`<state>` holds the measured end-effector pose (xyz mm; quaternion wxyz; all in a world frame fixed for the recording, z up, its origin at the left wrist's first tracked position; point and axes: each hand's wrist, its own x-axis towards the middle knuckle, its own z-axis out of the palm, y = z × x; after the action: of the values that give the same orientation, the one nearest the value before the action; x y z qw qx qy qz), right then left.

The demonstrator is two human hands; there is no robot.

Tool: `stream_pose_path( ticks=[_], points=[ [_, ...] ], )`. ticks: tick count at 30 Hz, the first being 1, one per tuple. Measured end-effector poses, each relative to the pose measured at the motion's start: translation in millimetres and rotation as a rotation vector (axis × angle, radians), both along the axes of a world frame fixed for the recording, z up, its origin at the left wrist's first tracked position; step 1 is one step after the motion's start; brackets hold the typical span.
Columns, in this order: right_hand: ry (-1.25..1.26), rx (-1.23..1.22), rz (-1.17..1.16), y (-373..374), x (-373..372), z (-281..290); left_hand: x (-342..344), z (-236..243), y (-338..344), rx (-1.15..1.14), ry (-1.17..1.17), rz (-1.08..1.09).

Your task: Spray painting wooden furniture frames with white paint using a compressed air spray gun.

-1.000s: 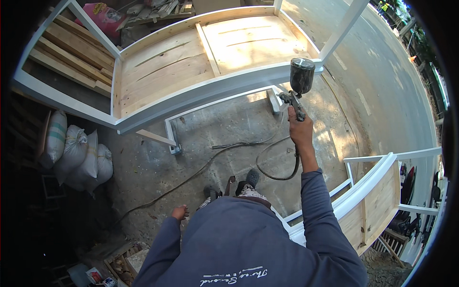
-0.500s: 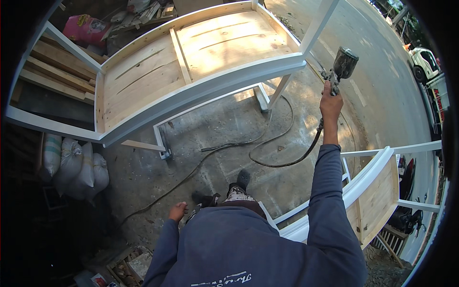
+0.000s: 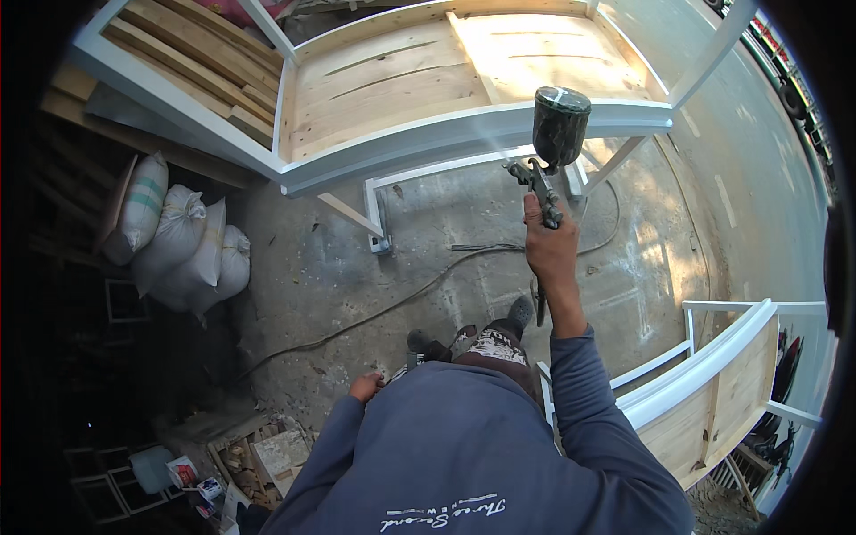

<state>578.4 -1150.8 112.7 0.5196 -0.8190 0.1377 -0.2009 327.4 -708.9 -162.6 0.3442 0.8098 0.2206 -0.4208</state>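
My right hand is closed around the handle of a spray gun, with the index finger up by the trigger. A dark, paint-stained cup sits on top of the gun. From the nozzle a faint pale mist reaches the white front rail of a wooden frame. The gun is close to this rail but apart from it. Inside the frame lies a bare wood panel. My left hand hangs low beside my body, its fingers curled, with nothing seen in them.
A hose winds over the concrete floor. Several white sacks stand at the left, below stacked boards. Another white-edged frame is close at my right. Wood scraps lie at lower left.
My right hand has brought the spray gun left, from over the roadside to the front rail, and mist now shows at its nozzle. The view has shifted left; my left hand stays low.
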Motion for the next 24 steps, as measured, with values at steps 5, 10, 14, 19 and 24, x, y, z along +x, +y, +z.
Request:
stream_pose_path(
  ticks=[5, 10, 14, 19, 24],
  points=[
    [-0.093, 0.018, 0.274, 146, -5, 12, -17, 16, 80, -0.064, -0.01, 0.537],
    [-0.091, 0.067, 0.521, 250, 3, 17, -66, 18, 141, -0.059, -0.016, 0.705],
    [-0.186, 0.118, 0.654, 306, 7, 22, -133, 4, 148, -0.04, 0.094, 0.793],
    [-0.315, 0.03, 0.621, 285, 20, 3, -183, -22, 127, 0.009, 0.222, 0.427],
    [-0.154, 0.021, 0.424, 154, 21, -7, -154, -44, 109, 0.04, 0.131, -0.136]
  ],
)
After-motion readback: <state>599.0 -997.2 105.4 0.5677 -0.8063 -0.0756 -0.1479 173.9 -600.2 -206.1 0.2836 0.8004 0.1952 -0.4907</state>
